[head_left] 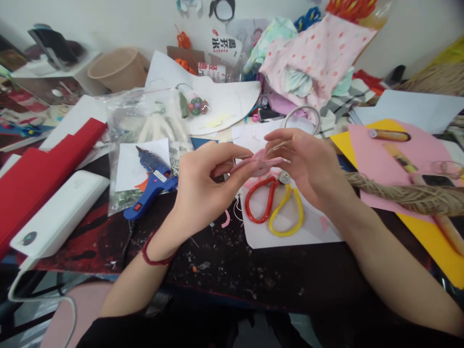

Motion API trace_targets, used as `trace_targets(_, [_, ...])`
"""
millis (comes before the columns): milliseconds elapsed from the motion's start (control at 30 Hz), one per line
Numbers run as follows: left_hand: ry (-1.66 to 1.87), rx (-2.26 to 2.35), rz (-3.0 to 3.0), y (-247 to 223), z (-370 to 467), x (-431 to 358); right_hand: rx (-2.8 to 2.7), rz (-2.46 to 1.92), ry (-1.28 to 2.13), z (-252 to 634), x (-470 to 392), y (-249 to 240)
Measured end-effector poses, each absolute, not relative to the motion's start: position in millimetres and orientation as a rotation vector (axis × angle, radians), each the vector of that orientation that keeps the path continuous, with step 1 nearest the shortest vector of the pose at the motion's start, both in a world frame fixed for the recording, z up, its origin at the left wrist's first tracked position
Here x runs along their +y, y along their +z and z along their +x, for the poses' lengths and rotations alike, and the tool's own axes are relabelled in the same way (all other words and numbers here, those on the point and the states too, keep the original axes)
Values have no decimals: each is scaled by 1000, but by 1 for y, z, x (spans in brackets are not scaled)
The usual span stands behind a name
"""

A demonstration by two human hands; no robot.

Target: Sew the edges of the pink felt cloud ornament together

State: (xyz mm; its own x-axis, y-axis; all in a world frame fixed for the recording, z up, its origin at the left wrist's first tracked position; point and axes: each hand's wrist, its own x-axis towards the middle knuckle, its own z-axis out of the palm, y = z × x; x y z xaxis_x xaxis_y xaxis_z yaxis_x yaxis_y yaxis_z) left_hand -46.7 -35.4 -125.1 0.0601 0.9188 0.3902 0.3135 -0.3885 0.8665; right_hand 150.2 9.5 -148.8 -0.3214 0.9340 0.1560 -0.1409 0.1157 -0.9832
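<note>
Above the table, my left hand [206, 181] pinches a small pink cut-out piece [259, 164], probably felt or cloth, between thumb and fingers. My right hand [308, 162] has its bent fingers at the right edge of the same piece; its thumb is mostly hidden. Below them, scissors [259, 220] with one red and one yellow handle loop lie on white paper [315, 232]. Pink scraps are around them, one a curved strip [225, 219] on the dark table.
At left are a blue glue gun [150, 186], a white power bank [60, 212] with a cable and a red folded sheet [47, 176]. A twisted twine bundle [406, 193] crosses pink and yellow sheets at right. Polka-dotted cloth [315, 58] is heaped behind.
</note>
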Motion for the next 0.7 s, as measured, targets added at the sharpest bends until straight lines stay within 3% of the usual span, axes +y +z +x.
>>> trace_targets(167, [1453,1254,2236,-129,-48,-35,-1369,-922,1680,156,11,-146])
trace_targets(467, [1402,1238,1968,-122,-49,-37,-1498,-906,2104,166,8,-138])
trace_targets(700, [1485,1142,2277,-127,-55,-32,-1412,-818,2207,161,6,-136])
